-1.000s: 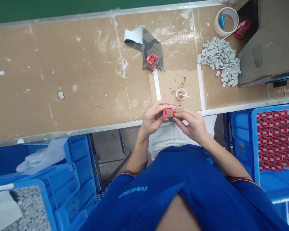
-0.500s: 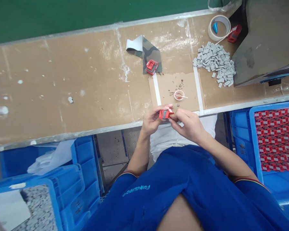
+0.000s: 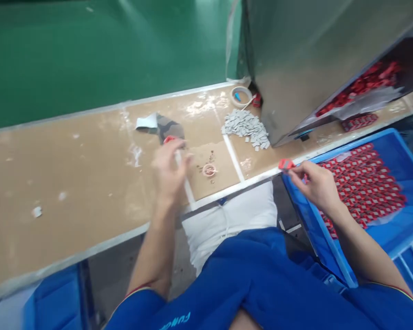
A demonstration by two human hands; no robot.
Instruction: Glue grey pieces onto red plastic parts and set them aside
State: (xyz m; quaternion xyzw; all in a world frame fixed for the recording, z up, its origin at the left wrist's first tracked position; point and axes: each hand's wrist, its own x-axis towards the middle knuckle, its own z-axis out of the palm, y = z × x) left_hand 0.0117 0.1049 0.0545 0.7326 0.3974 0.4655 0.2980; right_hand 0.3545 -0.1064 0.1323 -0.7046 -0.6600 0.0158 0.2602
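My right hand (image 3: 315, 181) pinches a small red and grey plastic part (image 3: 287, 165) between thumb and fingers, above the table's front edge and beside the blue crate. My left hand (image 3: 168, 172) is smeared by motion over the table. Its fingers are at a second red plastic part (image 3: 169, 139) on the camouflage cloth strip (image 3: 170, 126), hiding some of it; whether they touch it I cannot tell. Right of that hand stands a small round cup (image 3: 209, 170) with reddish-brown contents and a thin white stick. Small dark bits lie around the cup.
A heap of grey pieces (image 3: 246, 127) lies below a tape roll (image 3: 241, 97) holding a blue cone. A large grey bin (image 3: 296, 68) with red parts stands at the right. The blue crate (image 3: 399, 142) beside me holds rows of red parts.
My hands have parted: the right carried the red and grey part rightward to the crate, the left moved to the cloth strip. The view has swung to the right.
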